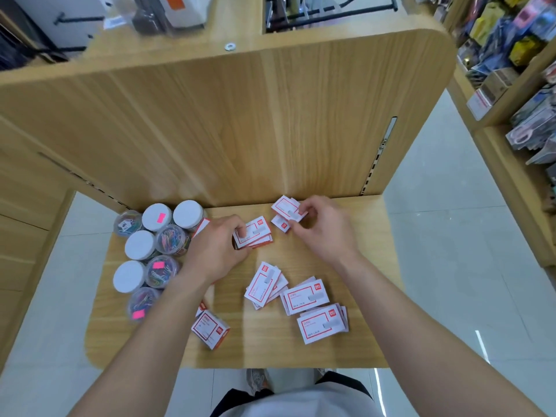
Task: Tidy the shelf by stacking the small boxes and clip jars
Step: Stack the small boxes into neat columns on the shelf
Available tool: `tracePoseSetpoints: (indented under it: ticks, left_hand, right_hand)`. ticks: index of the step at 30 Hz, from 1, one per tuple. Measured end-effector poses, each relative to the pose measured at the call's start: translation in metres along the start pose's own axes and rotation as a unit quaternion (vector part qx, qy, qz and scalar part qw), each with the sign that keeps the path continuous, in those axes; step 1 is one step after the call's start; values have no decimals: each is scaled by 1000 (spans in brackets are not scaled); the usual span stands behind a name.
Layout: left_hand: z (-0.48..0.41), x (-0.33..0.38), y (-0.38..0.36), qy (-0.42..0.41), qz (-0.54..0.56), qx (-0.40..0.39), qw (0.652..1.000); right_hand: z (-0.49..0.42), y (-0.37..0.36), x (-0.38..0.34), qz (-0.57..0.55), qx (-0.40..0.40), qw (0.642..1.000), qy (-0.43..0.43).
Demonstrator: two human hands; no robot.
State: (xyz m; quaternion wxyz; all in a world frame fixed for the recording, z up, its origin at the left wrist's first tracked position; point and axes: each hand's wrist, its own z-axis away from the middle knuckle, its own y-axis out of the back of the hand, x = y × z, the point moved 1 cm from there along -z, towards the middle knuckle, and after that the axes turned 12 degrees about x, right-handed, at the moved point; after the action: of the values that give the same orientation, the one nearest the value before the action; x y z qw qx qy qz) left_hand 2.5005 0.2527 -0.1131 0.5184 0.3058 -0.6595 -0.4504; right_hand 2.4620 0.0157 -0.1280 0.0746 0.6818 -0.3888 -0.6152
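Note:
Small white boxes with red borders lie scattered on the wooden shelf (355,350). My left hand (216,248) grips a short stack of these boxes (255,236) near the shelf's middle. My right hand (322,227) holds another small stack (285,207) close to the back panel, just above one more box (281,224). Three loose piles lie nearer to me (264,284), (305,296), (323,323), and a single box (210,328) sits under my left forearm. Several clip jars (156,218) with white lids or colourful clips showing stand grouped at the left.
A tall wooden back panel (240,121) rises behind the shelf. The shelf's front edge runs just before my body. Racks of packaged goods (517,40) hang at the right, across a pale tiled floor (445,236).

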Motion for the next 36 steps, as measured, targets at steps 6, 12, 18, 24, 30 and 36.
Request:
tracePoseSetpoints:
  ticks: [6, 12, 18, 24, 30, 36]
  left_hand:
    - [-6, -1, 12, -8, 33, -19, 999]
    - [-34, 42, 0, -51, -48, -25, 997]
    - [-40, 69, -19, -94, -163, -60, 980]
    - [-41, 71, -20, -138, -73, -64, 986]
    - [-49, 56, -22, -121, -101, -56, 986]
    - [-45, 47, -6, -48, -42, -15, 998]
  right_hand:
    - [5, -1, 6, 46, -44, 998, 10]
    - [15, 25, 18, 58, 37, 997, -22]
    - [22, 48, 24, 43, 112, 993, 2]
    - [22, 51, 27, -5, 142, 990, -23]
    - [21, 38, 19, -85, 163, 983, -16]
    - [27, 24, 24, 22, 44, 999, 16]
